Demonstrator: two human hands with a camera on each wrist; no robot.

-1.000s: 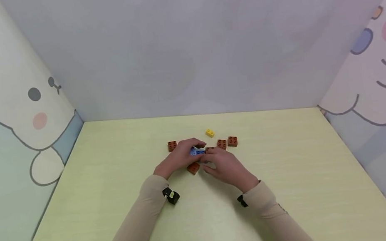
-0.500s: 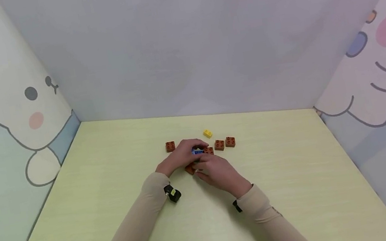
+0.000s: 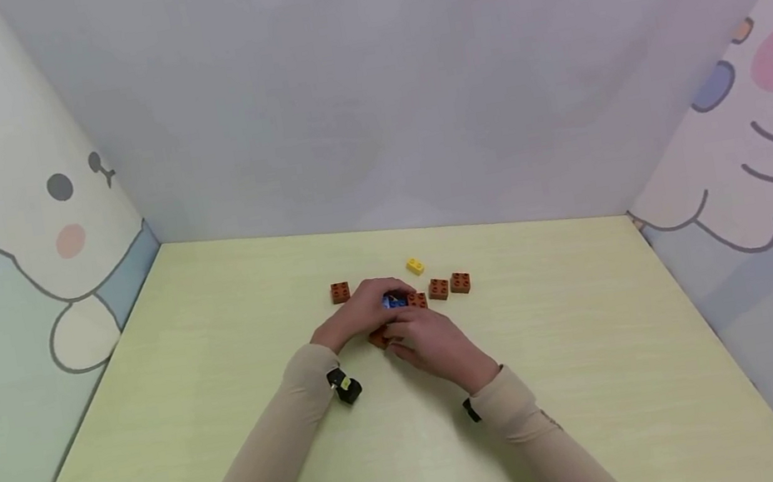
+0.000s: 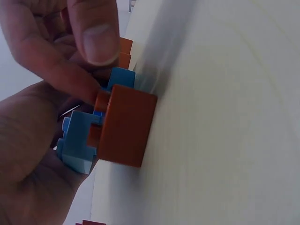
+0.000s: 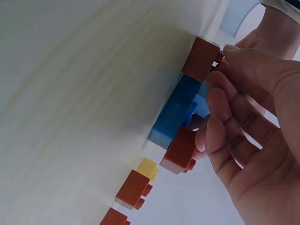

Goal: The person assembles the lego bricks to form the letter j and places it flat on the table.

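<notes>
My left hand curves around a group of blue toy building bricks, its thumb on the near side and its fingers behind. A light blue brick sits against it in the left wrist view. In front lies an orange-brown brick with its studs toward the hands. My right hand reaches in from the right, loosely bent, a fingertip at this brick's studs. The right wrist view shows a long blue brick lying between that brown brick and another brown brick. Fingers partly hide the group.
Further right on the pale yellow table lie two brown bricks, one beside the other. A small yellow brick lies behind them. Another brown brick lies left of my left hand. Walls enclose the table's back and sides.
My right hand has moved left and slightly toward me, from beside the blue bricks to the front brown brick. My left hand stays around the blue bricks. The head view has shifted slightly.
</notes>
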